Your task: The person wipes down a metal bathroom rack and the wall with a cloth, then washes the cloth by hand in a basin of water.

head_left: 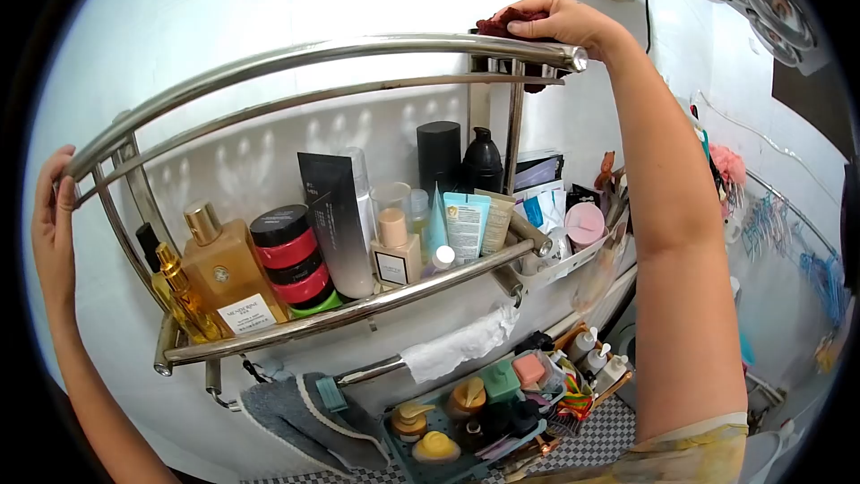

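Observation:
A metal wall rack (296, 51) with tubular rails spans the view, mounted on the white wall. At its left end my left hand (56, 202) is closed around the corner of the top rail. My right hand (573, 22) presses a dark red cloth (498, 23) onto the rack's top right end, and part of the cloth hangs below the rail. On the shelf stand an amber bottle (235, 264), stacked red and black jars (291, 255), a tall dark grey tube (336, 224), a foundation bottle (394, 255), a light blue tube (465, 226) and a black pump bottle (483, 161).
Below the rack hang a grey towel (291, 417) and a white cloth (461, 341). A teal tray (430, 466) of toiletries sits lower down. A white bin (560, 271) with packets is to the right. Heat lamps (775, 4) hang overhead; blue hangers (820, 282) are far right.

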Demonstrator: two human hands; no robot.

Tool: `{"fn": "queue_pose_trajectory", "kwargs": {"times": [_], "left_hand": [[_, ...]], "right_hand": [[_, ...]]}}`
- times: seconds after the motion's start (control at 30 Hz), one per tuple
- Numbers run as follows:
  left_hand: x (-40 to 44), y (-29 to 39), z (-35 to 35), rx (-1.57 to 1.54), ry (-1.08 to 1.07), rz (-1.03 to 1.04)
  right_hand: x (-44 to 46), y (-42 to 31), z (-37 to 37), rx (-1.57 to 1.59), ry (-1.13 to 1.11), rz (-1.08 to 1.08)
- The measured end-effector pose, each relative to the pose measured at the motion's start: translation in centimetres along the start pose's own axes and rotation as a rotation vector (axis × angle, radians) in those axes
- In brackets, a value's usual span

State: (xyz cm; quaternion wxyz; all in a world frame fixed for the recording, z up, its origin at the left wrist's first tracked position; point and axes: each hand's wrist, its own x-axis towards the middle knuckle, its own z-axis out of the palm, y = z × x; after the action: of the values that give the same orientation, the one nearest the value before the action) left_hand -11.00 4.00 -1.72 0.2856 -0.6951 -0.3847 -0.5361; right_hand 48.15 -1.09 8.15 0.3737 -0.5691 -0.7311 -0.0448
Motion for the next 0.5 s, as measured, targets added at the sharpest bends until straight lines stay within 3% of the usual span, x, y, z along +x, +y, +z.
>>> {"fn": "queue_pose_trajectory", "kwargs": {"times": [0.33,0.4,0.5], "left_hand": [[0.0,-1.8,0.1,0.048,0.019,-0.052],[0.0,-2.1,0.0,0.066,-0.014,-0.066],[0.1,-1.9,-0.1,0.024,-0.004,-0.051]], "right_hand": [[3.0,-1.2,0.8,-0.324,-0.008,-0.013],[2.0,-4.0,0.4,-0.502,-0.186,-0.076],[2.5,-4.2,1.0,-0.543,-0.234,-0.155]]}}
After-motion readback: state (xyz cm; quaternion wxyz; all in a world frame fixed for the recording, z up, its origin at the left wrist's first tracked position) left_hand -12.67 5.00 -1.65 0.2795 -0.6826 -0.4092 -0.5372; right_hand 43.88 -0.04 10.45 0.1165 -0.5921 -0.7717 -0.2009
